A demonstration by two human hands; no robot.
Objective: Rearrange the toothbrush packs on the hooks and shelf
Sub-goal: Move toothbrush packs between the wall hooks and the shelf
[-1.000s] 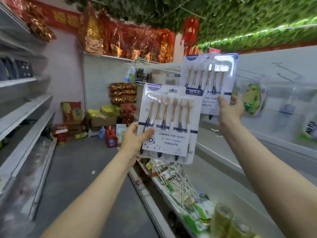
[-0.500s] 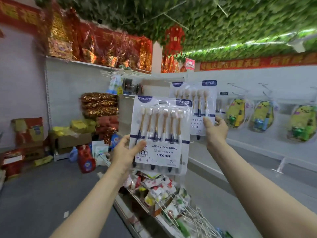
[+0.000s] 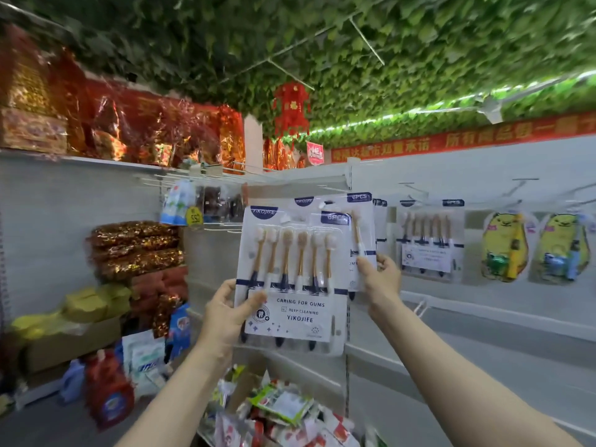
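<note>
While both arms are raised toward the white display panel [image 3: 483, 169], each hand holds one toothbrush pack. The left hand [image 3: 225, 314] grips the front pack [image 3: 290, 279] at its lower left corner, with the thumb pressed on the printed card and the fingers curled behind it. This pack is upright and faces the camera. It shows six brushes in a row above a label reading "CARING FOR GUMS".

The right hand [image 3: 382, 282] pinches the rear pack [image 3: 362, 233] near its lower right edge, thumb in front and fingers curled behind. The rear pack is upright, sits slightly higher, and is mostly covered by the front pack. Only its top edge and right strip are visible. Whether the two packs touch cannot be determined.

Just right of the held packs, a hanging pack [image 3: 430, 240] of the same type is on the panel below a wire hook [image 3: 522, 182]. Further right hang two yellow character packs [image 3: 504, 246]. A white shelf rail [image 3: 483, 314] runs below them.

Below the hands, a bin of assorted packets [image 3: 283, 408] is visible. On the left stand gold foil bundles [image 3: 135, 246], a cardboard box [image 3: 74, 343] and a red jug [image 3: 108, 391]. Overhead are artificial leaves [image 3: 354, 43], a red lantern [image 3: 292, 108] and a red banner [image 3: 467, 138].
</note>
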